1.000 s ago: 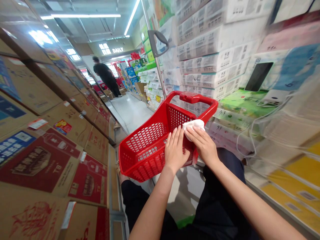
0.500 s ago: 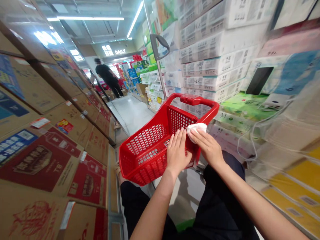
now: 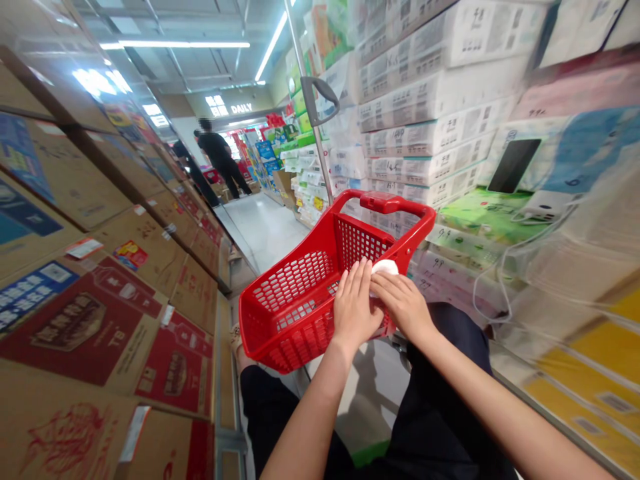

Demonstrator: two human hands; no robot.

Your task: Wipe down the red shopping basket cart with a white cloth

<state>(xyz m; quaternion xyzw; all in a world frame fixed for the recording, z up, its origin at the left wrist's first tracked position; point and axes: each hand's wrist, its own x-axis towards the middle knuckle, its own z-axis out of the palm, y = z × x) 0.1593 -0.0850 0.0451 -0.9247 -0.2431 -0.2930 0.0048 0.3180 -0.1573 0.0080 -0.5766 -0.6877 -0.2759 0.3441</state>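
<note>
A red plastic shopping basket (image 3: 295, 293) rests on my lap, its red handle (image 3: 387, 203) raised at the far end. My left hand (image 3: 354, 307) lies flat on the basket's near right rim, fingers together and stretched out. My right hand (image 3: 403, 303) presses a small white cloth (image 3: 385, 267) against the rim just below the handle's base; the fingers cover most of the cloth.
Stacked cardboard cartons (image 3: 95, 293) line the left side of the aisle. Packs of tissue paper (image 3: 435, 133) fill the shelves on the right, with a phone (image 3: 515, 165) and white cable there. A person in black (image 3: 223, 160) stands far down the aisle.
My right hand slid the white cloth down and left along the basket's rim, closer to my left hand. The far person stepped slightly.
</note>
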